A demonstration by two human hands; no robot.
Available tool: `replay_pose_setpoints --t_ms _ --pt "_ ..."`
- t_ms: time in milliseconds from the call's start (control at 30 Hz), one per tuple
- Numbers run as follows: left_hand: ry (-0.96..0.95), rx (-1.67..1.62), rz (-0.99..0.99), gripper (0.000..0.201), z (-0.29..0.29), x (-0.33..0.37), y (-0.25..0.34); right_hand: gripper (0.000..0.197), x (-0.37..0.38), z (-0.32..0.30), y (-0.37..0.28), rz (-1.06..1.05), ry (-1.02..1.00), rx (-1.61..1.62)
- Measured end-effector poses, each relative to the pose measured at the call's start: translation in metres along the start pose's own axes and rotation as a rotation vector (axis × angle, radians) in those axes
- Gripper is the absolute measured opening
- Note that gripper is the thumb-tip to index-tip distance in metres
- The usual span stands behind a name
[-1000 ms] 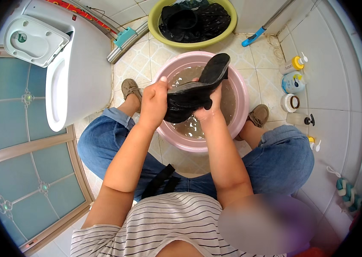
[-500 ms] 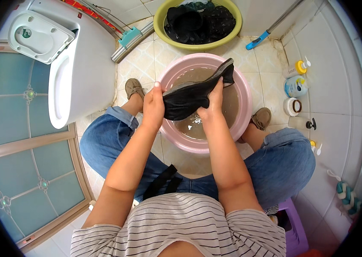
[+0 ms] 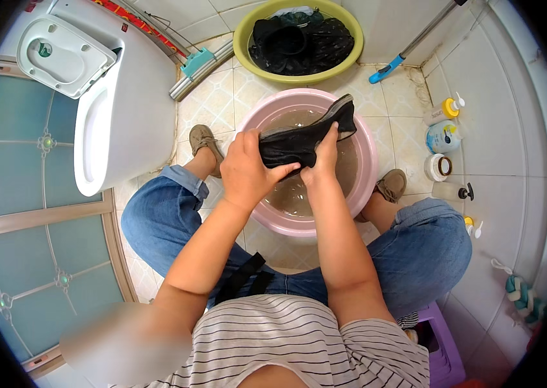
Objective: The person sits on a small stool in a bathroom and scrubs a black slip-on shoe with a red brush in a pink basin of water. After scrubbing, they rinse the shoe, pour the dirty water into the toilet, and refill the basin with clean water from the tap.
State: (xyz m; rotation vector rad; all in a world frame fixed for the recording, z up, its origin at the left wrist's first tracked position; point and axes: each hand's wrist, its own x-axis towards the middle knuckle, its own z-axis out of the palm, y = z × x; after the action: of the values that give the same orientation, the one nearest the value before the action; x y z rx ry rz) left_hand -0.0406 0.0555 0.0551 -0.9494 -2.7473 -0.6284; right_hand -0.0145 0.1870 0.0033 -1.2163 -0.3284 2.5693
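Over a pink basin (image 3: 368, 161) of murky water, both my hands hold a black shoe (image 3: 289, 143) with a greyish edge along its sole. It is tilted, its right end raised. My left hand (image 3: 247, 169) wraps round the left end, thumb along the lower side and fingers over the far side. At the middle and right part, my right hand (image 3: 322, 152) grips it with the thumb pointing up along the black surface. The fingers behind the shoe are hidden.
A yellow-green basin (image 3: 243, 55) with black items stands beyond. On the left is a toilet (image 3: 131, 110), with a sponge mop (image 3: 199, 64) near it. Several bottles, including a white one (image 3: 443, 137), line the right wall. A purple stool (image 3: 438, 336) is behind my right side.
My left hand has shifted right and farther over the shoe, its thumb now across the lower side. The shoe's left end has risen a little. My right hand keeps its grip.
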Motion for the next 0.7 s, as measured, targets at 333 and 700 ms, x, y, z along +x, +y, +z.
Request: replay_pose_setpoints --t_ms 333,700 --pt "-0.421 -0.862 -0.346 0.052 0.007 0.001 -0.033 0.053 -0.021 0.012 -0.003 -0.027 -0.296 -0.154" --pt "-0.82 -1.337 -0.547 0.05 0.019 -0.008 -0.045 0.041 -0.016 0.014 -0.002 0.059 -0.366 -0.155"
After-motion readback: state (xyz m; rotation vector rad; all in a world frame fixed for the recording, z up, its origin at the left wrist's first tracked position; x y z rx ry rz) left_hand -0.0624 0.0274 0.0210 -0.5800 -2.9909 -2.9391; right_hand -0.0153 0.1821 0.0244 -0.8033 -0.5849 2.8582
